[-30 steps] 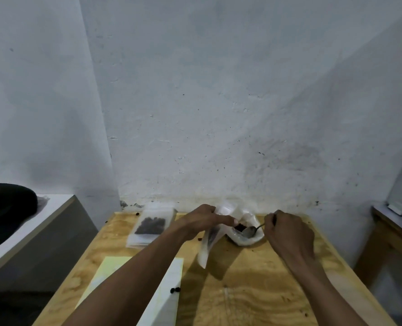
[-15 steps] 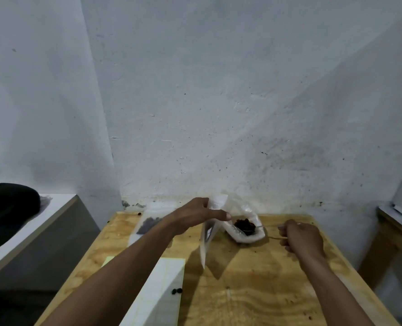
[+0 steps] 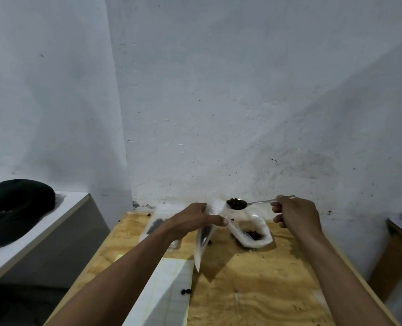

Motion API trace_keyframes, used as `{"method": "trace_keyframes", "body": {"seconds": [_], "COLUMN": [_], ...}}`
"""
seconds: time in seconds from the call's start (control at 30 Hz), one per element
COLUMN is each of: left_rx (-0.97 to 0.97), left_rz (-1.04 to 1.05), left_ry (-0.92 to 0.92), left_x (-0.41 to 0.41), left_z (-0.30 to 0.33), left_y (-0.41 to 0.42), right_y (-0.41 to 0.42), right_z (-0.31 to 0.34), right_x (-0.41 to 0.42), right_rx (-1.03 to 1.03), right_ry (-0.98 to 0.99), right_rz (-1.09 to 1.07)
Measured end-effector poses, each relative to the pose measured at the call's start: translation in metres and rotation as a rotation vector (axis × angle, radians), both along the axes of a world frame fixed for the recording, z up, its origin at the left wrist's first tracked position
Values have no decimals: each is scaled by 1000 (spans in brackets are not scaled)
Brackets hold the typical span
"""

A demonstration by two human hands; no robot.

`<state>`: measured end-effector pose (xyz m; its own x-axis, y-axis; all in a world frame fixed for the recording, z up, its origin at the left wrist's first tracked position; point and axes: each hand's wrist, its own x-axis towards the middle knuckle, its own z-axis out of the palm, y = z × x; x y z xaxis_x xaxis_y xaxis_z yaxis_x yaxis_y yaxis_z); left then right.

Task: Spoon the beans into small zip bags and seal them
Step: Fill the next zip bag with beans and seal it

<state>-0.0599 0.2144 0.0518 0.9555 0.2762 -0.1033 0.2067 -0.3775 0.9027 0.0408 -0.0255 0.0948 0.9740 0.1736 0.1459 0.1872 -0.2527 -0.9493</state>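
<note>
Beans (image 3: 236, 204) heaped on spoon (image 3: 256, 203), pinched in our R hand (image 3: 295, 216) near table's (image 3: 254, 290) far edge. L hand (image 3: 193, 221) grips zip bag (image 3: 203, 238) at mouth. We judge film light, limp, slippery; hold both lips w/ mouth open. Supply bag (image 3: 251, 228) beneath.
</note>
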Motion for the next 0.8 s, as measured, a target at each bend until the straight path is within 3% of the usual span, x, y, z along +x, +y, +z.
{"method": "trace_keyframes", "body": {"seconds": [0.33, 0.53, 0.8], "left_rx": [-93, -108, -179], "left_rz": [70, 112, 240], "left_ry": [-34, -92, -226], "left_x": [-7, -9, -7], "left_z": [5, 5, 11], "left_y": [-3, -2, -5], "right_y": [16, -1, -22], "right_z": [3, -3, -58], "right_x": [-24, -9, 9], "right_rx": [-87, -90, -381], "right_ry": [-362, -352, -189], "right_rz": [187, 26, -70]}}
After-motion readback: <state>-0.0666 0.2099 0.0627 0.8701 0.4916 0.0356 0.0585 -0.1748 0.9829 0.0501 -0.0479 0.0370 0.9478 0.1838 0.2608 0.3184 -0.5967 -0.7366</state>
